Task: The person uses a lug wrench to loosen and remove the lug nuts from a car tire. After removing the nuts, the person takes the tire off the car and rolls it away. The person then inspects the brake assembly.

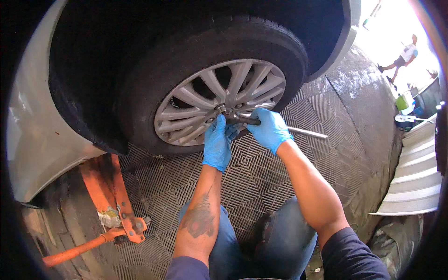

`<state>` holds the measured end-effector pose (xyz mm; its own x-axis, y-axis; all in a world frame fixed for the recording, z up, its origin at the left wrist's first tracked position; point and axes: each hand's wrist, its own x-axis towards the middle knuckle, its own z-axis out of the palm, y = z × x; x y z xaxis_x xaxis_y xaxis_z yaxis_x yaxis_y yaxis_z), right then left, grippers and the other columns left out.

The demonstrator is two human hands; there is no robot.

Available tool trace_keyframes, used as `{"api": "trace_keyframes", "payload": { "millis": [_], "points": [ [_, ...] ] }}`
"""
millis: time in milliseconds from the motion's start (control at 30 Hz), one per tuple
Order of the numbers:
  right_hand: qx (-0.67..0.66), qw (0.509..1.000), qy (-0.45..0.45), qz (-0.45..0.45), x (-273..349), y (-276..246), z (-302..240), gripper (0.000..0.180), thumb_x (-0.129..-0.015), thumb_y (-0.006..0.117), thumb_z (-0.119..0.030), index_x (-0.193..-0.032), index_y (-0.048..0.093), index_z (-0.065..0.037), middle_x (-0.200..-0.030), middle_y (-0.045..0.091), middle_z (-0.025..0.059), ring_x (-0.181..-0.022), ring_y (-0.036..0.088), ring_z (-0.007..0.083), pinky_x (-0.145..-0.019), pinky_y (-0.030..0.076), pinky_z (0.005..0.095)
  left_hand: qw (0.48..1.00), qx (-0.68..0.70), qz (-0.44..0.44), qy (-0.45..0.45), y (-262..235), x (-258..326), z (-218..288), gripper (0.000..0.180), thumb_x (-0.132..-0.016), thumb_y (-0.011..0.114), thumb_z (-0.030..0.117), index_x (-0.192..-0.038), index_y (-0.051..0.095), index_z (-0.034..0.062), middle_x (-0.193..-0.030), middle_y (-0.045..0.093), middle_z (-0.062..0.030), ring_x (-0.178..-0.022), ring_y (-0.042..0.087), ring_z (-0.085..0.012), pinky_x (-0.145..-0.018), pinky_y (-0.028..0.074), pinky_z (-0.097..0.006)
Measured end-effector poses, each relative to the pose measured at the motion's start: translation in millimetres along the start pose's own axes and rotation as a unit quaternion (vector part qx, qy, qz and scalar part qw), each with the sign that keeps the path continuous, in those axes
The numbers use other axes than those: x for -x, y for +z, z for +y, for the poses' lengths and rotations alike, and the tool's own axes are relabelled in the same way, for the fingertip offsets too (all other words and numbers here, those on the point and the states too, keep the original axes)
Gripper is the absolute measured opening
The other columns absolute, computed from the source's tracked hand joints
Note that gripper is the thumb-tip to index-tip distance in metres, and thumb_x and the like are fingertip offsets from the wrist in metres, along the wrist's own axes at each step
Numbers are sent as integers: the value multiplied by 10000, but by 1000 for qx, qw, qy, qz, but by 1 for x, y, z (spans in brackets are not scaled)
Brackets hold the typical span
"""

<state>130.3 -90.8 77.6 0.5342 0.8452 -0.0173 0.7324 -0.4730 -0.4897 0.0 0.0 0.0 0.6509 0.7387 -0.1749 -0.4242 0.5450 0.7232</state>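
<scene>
A silver multi-spoke alloy wheel (191,98) with a black tyre (149,88) sits under the car's arch. A lug wrench (305,132) reaches from the hub area out to the right, its bar silver at the free end and dark near the head. My left hand (218,145), in a blue glove, is closed around the wrench's head end. A socket (221,108) shows just above its fingertips, against the wheel near the hub. My right hand (270,129), also blue-gloved, grips the bar farther along. Both palms face away, so part of the grip is hidden.
An orange jack (102,186) with a long handle (77,252) stands at the left, by the silver car body (42,121). Ridged floor tiles (252,186) lie beneath. A white corrugated panel (410,172) is at the right. Far off at upper right, a person (405,57) walks.
</scene>
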Motion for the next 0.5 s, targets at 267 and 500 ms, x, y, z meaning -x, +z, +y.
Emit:
{"api": "trace_keyframes", "payload": {
  "millis": [267, 500],
  "points": [
    [177, 981, -28, 75, 22, -15, -35, 191, -794, 647, -182, -896, 652, -21, -892, 663, 227, -829, 657, 400, -722, 523, 491, 992, 106, -58, 33, 23, 1, 7, 342, -1002, 523, 342, -1180, 554, 52, -1009, 656, -62, -892, 639, -181, -806, 534, -364],
    [9, 982, 108, -156, 72, -26, 19, 482, -862, 612, -443, -974, 665, 24, -887, 675, 242, -804, 675, 364, -762, 518, 440, 997, 20, 45, 51, 34, 1, -11, 258, -981, 578, 267, -1043, 560, 17, -824, 623, -81, -701, 639, -181, -684, 562, -335]
  ]
}}
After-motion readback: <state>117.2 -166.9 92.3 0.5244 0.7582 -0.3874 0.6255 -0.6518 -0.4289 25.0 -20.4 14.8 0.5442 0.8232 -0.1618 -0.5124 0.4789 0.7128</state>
